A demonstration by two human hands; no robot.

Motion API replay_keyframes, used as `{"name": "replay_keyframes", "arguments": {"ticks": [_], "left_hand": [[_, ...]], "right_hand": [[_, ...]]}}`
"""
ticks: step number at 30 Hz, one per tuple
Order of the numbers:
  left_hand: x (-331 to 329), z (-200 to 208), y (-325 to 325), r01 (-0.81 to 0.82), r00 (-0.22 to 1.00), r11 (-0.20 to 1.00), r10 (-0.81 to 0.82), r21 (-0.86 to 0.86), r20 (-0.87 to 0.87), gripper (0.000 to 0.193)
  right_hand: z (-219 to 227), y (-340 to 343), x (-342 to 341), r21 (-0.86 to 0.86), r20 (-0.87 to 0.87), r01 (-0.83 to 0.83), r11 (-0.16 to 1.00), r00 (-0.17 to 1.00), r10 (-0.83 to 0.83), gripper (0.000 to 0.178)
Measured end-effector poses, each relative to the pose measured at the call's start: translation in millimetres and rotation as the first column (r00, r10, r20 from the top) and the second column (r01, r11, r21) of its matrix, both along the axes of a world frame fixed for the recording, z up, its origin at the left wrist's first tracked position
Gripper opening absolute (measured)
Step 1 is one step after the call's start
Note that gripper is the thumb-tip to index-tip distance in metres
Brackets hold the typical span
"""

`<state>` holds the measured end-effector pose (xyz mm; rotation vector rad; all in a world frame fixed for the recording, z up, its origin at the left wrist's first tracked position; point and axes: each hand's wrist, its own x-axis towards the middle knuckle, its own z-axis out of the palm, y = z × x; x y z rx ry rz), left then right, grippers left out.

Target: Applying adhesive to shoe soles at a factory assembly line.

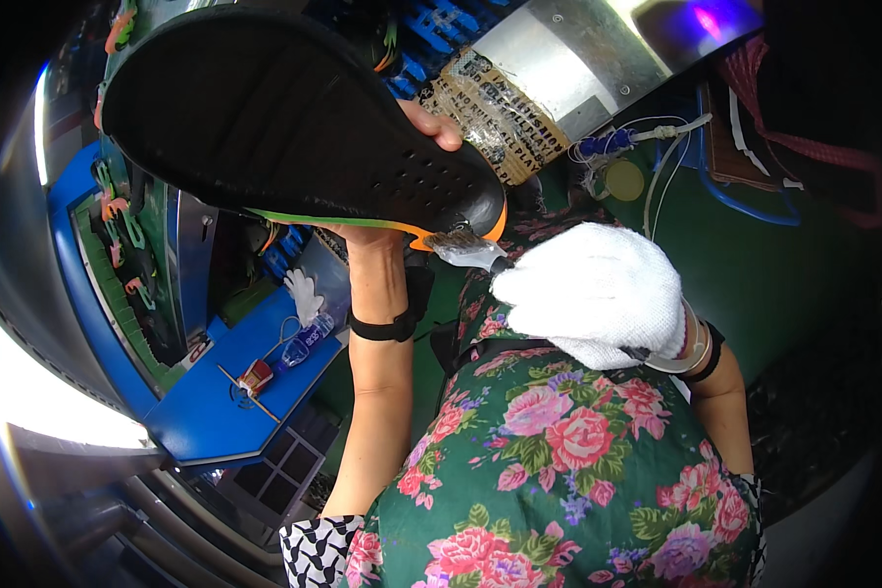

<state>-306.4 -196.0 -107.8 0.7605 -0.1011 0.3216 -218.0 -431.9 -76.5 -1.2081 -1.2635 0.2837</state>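
Bottle, white glove beyond black sole

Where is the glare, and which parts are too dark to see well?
In the head view: white glare at the left edge and a violet-white reflection on the metal panel at top right; corners fade to black, and the wide end of the black sole shows only faint ridges.

Sole in left hand | brush, in right hand, at sole's right end | bottle on bench at left
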Motion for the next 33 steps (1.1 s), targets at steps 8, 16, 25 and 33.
{"name": "replay_keyframes", "arguments": {"ticks": [8, 16, 25, 33], "left_hand": [[1.6, 6.0, -8.9, -0.077, 0.99, 0.99, 0.091, 0.121, -0.109, 0.122], [5.5, 7.3, -16.7, -0.109, 0.99, 0.994, 0.108, -0.003, -0.085, 0.126], [1.3, 3.0, -13.3, -0.134, 0.982, 0.989, 0.141, 0.058, -0.128, 0.125], [1.3, -7.8, -1.3, -0.112, 0.988, 0.994, 0.11, -0.01, -0.113, 0.12]], "right_hand": [[-2.9, 1.8, 0.1, 0.047, 0.053, 0.007, 0.999, 0.999, -0.01, 0.025], [-3.7, -6.2, 5.1, 0.018, 0.019, 0.01, 1.0, 1.0, -0.01, 0.027], [-1.7, 1.1, 5.4, -0.019, 0.027, 0.077, 0.997, 0.997, -0.076, 0.023], [0.9, 0.2, 22.5, -0.072, -0.363, -0.076, 0.994, 0.931, 0.045, 0.016]]}}
